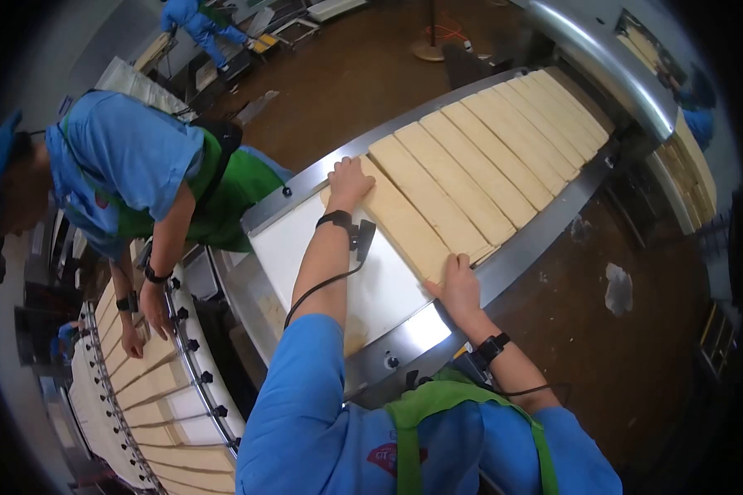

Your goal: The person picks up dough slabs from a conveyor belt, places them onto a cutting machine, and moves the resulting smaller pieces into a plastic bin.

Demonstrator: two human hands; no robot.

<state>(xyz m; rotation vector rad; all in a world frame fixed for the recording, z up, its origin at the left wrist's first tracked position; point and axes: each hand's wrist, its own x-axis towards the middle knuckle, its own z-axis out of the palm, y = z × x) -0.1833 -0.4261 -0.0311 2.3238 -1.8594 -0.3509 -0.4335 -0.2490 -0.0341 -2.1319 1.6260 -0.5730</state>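
Observation:
A row of pale yellow slabs [470,157] lies side by side on a white conveyor belt [388,289] between metal side rails. My left hand [349,183] grips the far end of the nearest slab [400,221], its fingers bent over the edge. At the slab's other end, by the right rail, my right hand [458,290] holds the corner with thumb and fingers. The slab lies flat on the belt, beside the second one. Both my wrists carry black straps with cables.
To the left a co-worker [140,157] in blue leans over a second conveyor [194,363] carrying more slabs. A metal roller housing [611,66] spans the belt's far end. Another person [202,29] is at the back. A pole stand [431,51] is on the brown floor.

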